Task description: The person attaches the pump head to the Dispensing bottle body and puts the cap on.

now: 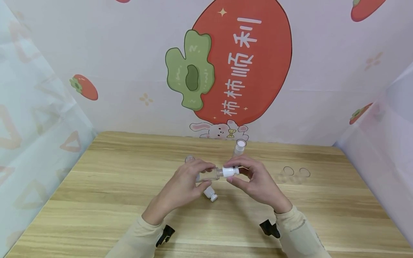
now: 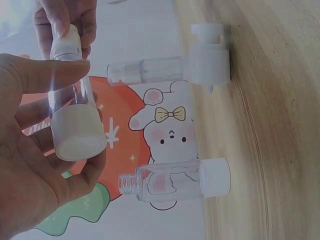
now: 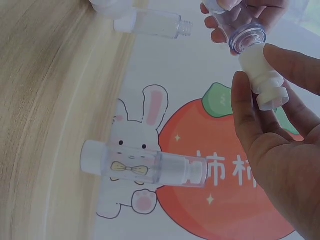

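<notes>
Holding, left hand (image 1: 185, 181): fingers curled round a clear bottle (image 1: 209, 175) with a white base, raised above the bench (image 1: 96, 200).
Right hand (image 1: 258, 181): fingers pinching a white pump head (image 1: 229, 171), its lower end at the bottle's mouth.
Loose pump (image 1: 211, 194): lying on the bench, below the held bottle in the head view.
Open bottle (image 2: 175, 181): upright, threaded neck bare.
Capped bottle (image 3: 142, 164): upright farther back.
Clear round-rimmed pieces (image 1: 304, 173): two, right of the right hand.
</notes>
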`<state>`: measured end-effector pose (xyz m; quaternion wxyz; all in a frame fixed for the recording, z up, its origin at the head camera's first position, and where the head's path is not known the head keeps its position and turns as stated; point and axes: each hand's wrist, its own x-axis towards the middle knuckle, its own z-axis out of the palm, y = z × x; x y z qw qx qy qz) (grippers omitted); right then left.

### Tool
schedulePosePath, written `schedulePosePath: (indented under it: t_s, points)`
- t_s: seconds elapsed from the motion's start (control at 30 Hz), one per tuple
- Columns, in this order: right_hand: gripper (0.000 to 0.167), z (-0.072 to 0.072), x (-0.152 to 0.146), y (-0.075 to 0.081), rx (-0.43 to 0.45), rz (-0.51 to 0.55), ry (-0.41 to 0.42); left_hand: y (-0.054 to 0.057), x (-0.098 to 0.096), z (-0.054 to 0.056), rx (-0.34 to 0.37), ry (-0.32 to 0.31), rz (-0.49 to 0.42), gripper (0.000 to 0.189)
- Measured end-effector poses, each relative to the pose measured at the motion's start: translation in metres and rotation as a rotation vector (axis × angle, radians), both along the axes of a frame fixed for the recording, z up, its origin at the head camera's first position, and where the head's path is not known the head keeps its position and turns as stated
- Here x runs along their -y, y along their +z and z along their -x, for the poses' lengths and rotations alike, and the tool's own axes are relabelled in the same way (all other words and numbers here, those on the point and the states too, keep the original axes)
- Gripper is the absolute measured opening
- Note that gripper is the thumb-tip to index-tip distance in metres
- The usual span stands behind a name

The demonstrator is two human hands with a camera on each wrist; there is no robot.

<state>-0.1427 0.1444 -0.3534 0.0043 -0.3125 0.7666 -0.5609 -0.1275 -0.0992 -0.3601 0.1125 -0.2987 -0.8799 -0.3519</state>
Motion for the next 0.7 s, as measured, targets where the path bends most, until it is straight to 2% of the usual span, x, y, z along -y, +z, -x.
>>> schedulePosePath:
  t_s: [0.37, 0.7]
  points:
    - [0.032, 0.0007, 0.0027, -0.0016, 0.004, -0.014, 0.018, -0.0018, -0.0015, 0.0001, 0.024, -0.026, -0.002, 0.038]
    - [0.031, 0.0005, 0.0044, -0.0025, -0.008, -0.032, 0.014, -0.0034, -0.0016, 0.0003, 0.009, -0.022, 0.021, 0.04]
